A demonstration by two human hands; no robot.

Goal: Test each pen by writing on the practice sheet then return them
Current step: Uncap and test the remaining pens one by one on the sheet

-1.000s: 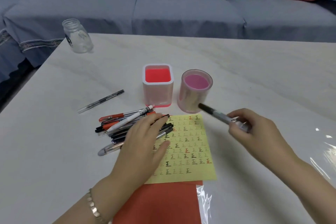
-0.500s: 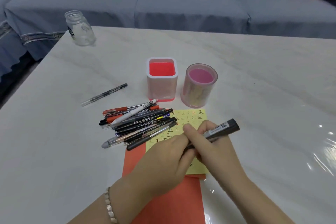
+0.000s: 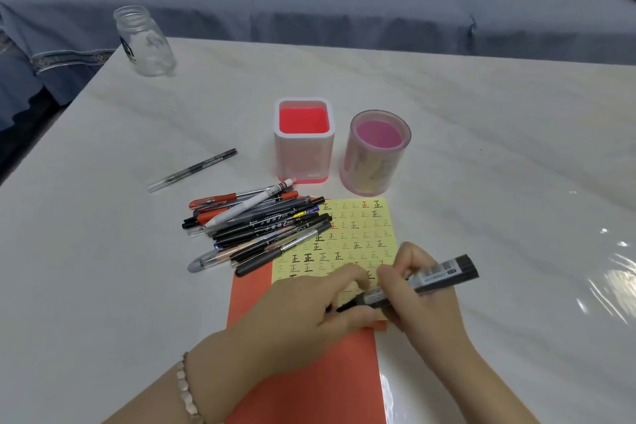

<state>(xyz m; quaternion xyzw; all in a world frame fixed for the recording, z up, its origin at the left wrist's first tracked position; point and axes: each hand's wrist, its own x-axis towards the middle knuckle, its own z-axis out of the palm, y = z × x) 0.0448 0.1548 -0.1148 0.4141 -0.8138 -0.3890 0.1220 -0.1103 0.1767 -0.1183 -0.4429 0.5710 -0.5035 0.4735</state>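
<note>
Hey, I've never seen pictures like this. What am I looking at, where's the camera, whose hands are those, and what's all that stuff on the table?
There is no machine here. A person works with bare hands, and the single camera sits on their head, looking forward and down, so you see only forearms and hands. The left hand and the right hand both grip a thick black marker over a yellow practice sheet covered in small written characters. It lies on a red sheet. To its left is a pile of pens, with a single pen apart. Behind stand a square holder and a round holder, and a glass jar sits near the far corner of the table.
</note>
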